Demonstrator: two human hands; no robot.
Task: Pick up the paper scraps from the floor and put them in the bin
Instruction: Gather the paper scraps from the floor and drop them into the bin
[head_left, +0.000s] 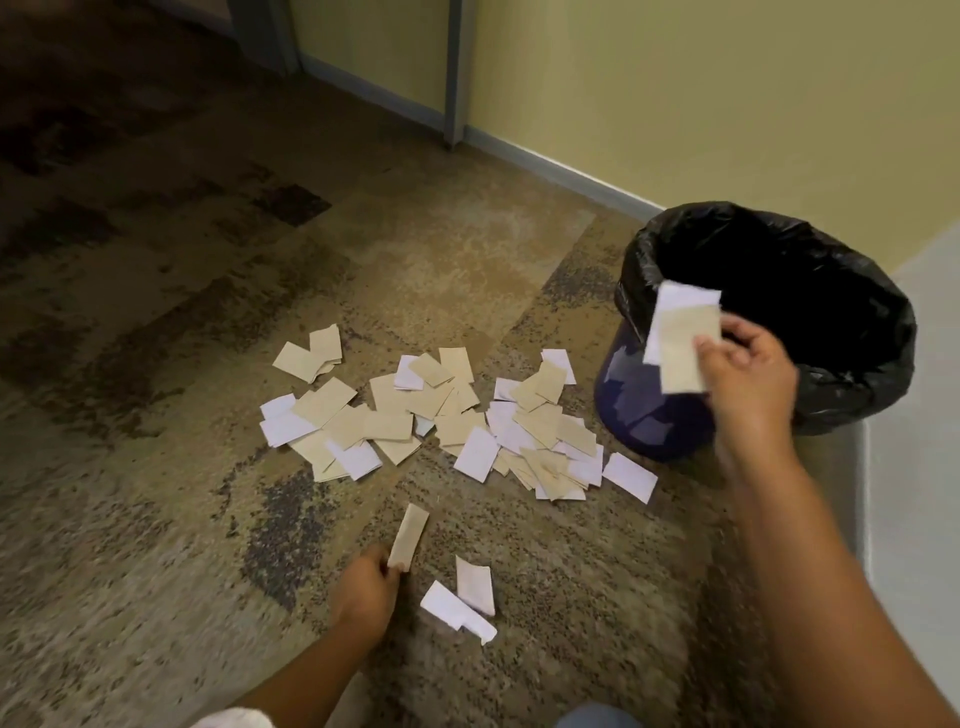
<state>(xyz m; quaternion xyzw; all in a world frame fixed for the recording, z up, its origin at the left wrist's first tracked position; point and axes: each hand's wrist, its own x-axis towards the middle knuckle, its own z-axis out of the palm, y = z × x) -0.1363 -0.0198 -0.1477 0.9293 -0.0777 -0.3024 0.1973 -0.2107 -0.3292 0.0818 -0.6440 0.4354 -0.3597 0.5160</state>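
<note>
Several tan and white paper scraps (441, 415) lie scattered in a heap on the patterned carpet. A dark blue bin (649, 415) lined with a black bag stands at the right, by the wall. My right hand (743, 374) holds a few scraps (680, 338) over the bin's near rim. My left hand (363, 592) is low over the carpet, pinching one tan scrap (409, 535) by its end. Two white scraps (467, 597) lie just right of my left hand.
A yellow wall (675, 104) with a grey skirting board runs behind the bin. A grey door frame (460, 73) stands at the back. A pale surface (914, 415) rises at the far right beside the bin. Carpet stretches left of the heap.
</note>
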